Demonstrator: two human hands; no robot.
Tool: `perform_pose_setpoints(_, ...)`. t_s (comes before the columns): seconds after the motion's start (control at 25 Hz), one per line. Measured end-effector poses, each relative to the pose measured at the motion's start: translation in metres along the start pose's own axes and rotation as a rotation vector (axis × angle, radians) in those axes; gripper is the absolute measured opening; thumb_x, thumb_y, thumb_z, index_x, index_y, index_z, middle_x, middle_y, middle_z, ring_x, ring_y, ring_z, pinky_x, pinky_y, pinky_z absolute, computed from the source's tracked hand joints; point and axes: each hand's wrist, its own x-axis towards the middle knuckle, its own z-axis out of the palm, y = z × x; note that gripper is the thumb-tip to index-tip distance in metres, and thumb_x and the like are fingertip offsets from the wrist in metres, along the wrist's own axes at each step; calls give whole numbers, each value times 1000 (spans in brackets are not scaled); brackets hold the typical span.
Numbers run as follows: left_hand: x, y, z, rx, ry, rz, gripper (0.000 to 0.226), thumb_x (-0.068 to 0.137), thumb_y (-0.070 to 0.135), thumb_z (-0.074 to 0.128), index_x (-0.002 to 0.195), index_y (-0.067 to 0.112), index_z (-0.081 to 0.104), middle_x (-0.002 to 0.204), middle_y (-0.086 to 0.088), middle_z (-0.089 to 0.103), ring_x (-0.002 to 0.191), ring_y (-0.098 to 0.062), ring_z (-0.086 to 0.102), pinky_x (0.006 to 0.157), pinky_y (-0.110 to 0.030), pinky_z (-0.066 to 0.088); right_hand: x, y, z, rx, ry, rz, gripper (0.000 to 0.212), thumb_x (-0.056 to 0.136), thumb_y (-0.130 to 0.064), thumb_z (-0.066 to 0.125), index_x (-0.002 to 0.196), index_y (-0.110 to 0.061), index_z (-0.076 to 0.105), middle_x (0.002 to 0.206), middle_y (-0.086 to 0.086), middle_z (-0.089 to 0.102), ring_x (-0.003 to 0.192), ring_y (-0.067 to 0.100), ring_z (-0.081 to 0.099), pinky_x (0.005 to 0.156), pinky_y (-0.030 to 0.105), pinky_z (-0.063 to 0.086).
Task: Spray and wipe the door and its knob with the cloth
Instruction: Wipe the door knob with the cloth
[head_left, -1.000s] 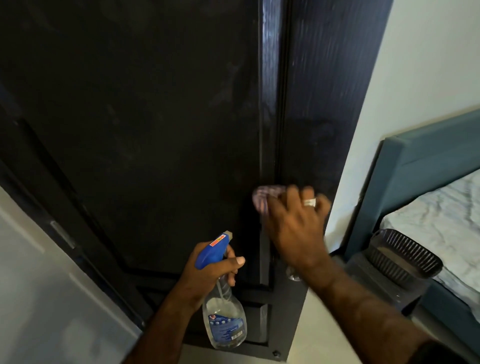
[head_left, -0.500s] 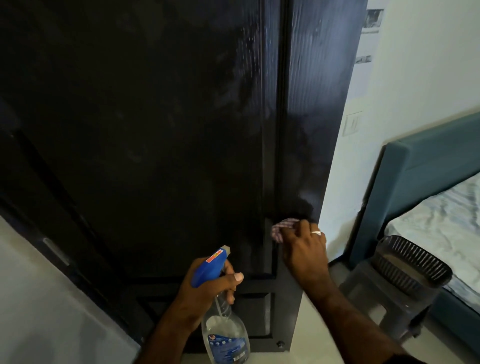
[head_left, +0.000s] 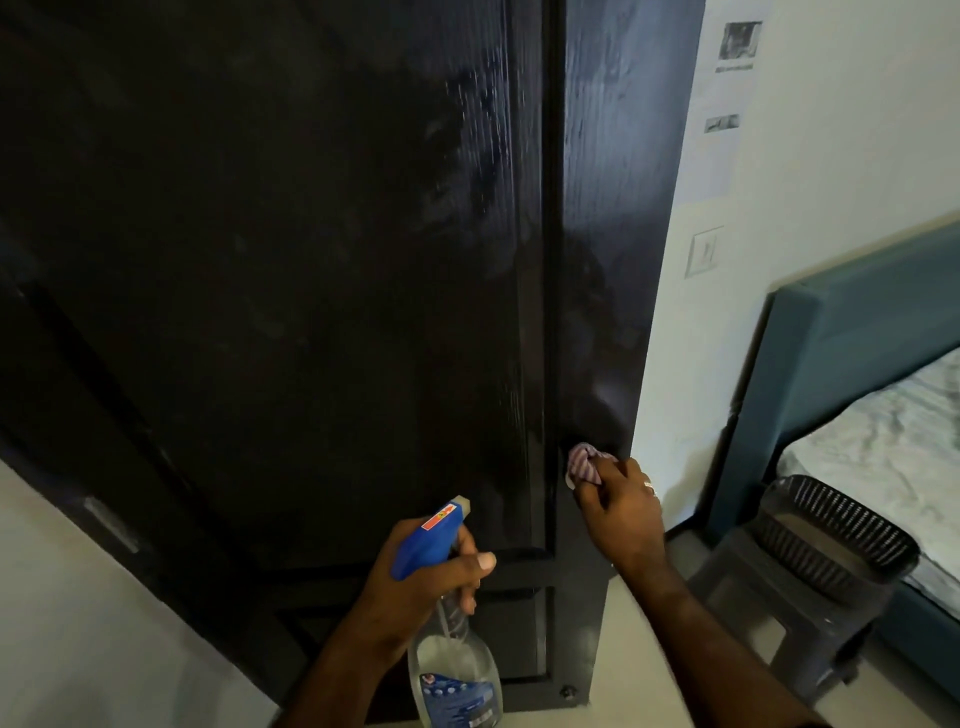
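A tall black door fills most of the head view, with wet streaks high on its right side. My right hand presses a bunched pink striped cloth against the door's right stile, low down. My left hand grips a clear spray bottle by its blue trigger head, nozzle aimed up at the door. The door knob is not visible.
A white wall with a switch plate and pinned papers stands right of the door. A grey plastic stool with a dark ribbed basket on it sits by a blue bed frame. Pale floor lies below.
My right hand and the cloth have slid down the door's right stile, and the view has tilted so more of the door's lower part shows. My left hand keeps holding the bottle.
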Motion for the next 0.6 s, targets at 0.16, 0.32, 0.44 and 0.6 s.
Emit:
perform_pose_setpoints(0.16, -7, 8, 6, -9, -8, 19, 22, 85, 23, 80, 78, 7, 66, 69, -13, 64, 64, -28, 62, 73, -41, 60, -21, -30, -43, -117, 182, -252, 46, 95, -48, 52, 125, -19, 72, 113, 15, 57, 95, 38, 61, 86, 41, 39)
perform_pose_setpoints(0.32, -19, 10, 14, -14, 14, 32, 22, 85, 20, 80, 77, 6, 65, 68, -15, 62, 63, -30, 60, 73, -46, 58, 49, -102, -150, -104, 569, -477, 27, 93, -23, 68, 119, -16, 68, 110, 25, 58, 96, 42, 60, 86, 49, 40)
perform_pose_setpoints(0.44, -29, 8, 26, -14, -9, 21, 20, 85, 20, 80, 75, 8, 66, 67, -17, 61, 64, -31, 60, 76, -48, 58, 72, -128, -188, 7, 725, -442, 25, 91, -17, 71, 115, -11, 75, 109, 25, 59, 99, 42, 60, 85, 52, 46)
perform_pose_setpoints(0.6, -37, 3, 36, -44, -34, -3, 21, 84, 20, 80, 78, 6, 66, 68, -16, 62, 64, -31, 61, 76, -48, 59, -40, -46, -86, -67, 327, -367, 37, 96, -34, 63, 126, -14, 71, 126, 17, 51, 110, 40, 54, 92, 54, 52)
